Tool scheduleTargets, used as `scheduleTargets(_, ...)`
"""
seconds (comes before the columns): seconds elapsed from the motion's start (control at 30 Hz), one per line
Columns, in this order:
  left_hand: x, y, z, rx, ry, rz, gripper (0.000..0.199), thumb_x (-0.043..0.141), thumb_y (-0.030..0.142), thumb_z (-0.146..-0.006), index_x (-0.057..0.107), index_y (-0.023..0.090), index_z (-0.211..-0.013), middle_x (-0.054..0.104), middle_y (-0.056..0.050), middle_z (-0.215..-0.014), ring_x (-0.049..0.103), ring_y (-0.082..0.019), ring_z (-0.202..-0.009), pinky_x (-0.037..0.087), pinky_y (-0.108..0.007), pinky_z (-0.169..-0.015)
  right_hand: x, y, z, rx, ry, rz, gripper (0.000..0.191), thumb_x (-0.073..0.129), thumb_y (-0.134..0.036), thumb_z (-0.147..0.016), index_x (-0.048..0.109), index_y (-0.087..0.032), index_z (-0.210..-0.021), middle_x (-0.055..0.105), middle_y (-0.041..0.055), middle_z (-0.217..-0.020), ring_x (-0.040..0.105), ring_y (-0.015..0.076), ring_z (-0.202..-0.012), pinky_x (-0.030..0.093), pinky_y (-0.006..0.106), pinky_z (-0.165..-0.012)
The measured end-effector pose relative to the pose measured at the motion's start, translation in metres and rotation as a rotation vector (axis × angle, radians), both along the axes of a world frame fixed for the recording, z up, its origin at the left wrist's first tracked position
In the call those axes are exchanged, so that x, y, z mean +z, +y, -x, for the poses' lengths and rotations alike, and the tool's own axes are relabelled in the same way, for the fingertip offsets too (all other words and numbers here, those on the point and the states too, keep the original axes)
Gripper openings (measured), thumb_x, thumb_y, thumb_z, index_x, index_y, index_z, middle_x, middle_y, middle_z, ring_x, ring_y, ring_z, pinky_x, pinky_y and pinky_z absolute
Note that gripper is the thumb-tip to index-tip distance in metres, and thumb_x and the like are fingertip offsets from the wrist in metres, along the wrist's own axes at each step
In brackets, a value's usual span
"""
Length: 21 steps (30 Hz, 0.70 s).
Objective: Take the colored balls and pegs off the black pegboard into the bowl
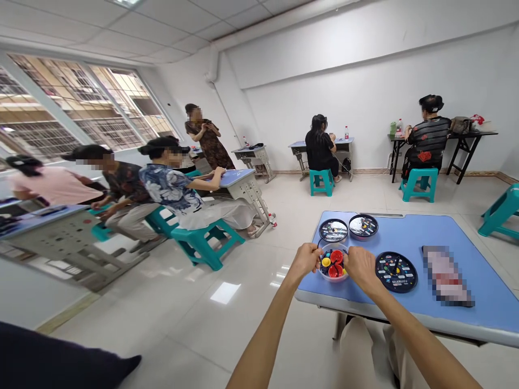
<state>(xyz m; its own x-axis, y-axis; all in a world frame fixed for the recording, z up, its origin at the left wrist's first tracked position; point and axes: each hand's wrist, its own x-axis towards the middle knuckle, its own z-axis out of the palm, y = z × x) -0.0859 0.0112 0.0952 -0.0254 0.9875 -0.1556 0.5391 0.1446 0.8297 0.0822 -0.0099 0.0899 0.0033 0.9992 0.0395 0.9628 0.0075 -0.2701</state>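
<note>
On the blue desk stands a clear round tub holding red, yellow and blue pieces. My left hand is at the tub's left rim, its fingers pinched on a thin black cord-like strip that curves up beside the rim. Across from it, my right hand has its fingers curled closed at the tub's right side; what they grip is hidden. Two black round printed discs lie behind the tub. A larger black disc with a small upright dark part sits right of my right hand.
A flat item, blurred out, lies at the desk's right. My knees are under the front edge. Several people sit on teal stools at other desks, and one person stands near the windows. Another stool stands far right.
</note>
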Motion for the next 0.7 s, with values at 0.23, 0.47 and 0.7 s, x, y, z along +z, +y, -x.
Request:
scheduleTargets(0.23,-0.003,0.006,-0.005,-0.069,0.38,-0.027,0.018,0.056,0.018,-0.081,0.067,0.015,-0.096,0.065,-0.002,-0.057,0.064,-0.017,-0.057,0.046,-0.025,-0.057,0.002,-0.017,-0.02,0.022,0.01,-0.087,0.032,0.045,-0.033,-0.096,0.072,-0.018,-0.098,0.072,0.0109,-0.096,0.069,0.0224,-0.082,0.036,0.028,-0.061)
scheduleTargets(0.47,-0.002,0.004,-0.027,-0.107,0.68,-0.084,0.021,0.05,0.008,-0.081,0.068,0.015,-0.086,0.071,-0.018,-0.102,0.066,-0.029,-0.103,0.046,-0.034,-0.082,0.009,-0.034,-0.087,-0.058,0.063,-0.248,0.031,0.045,-0.033,-0.095,0.073,-0.021,-0.093,0.072,0.0065,-0.093,0.065,0.0189,-0.076,0.031,0.027,-0.058)
scheduleTargets(0.7,0.002,0.008,-0.034,-0.083,0.703,-0.129,0.013,0.059,0.011,-0.078,0.06,0.016,-0.065,0.07,-0.015,-0.082,0.067,-0.029,-0.09,0.047,-0.035,-0.078,0.009,-0.038,-0.16,-0.185,0.133,-0.347,0.03,0.046,-0.034,-0.091,0.073,-0.022,-0.085,0.073,0.0055,-0.084,0.062,0.0192,-0.073,0.033,0.028,-0.059)
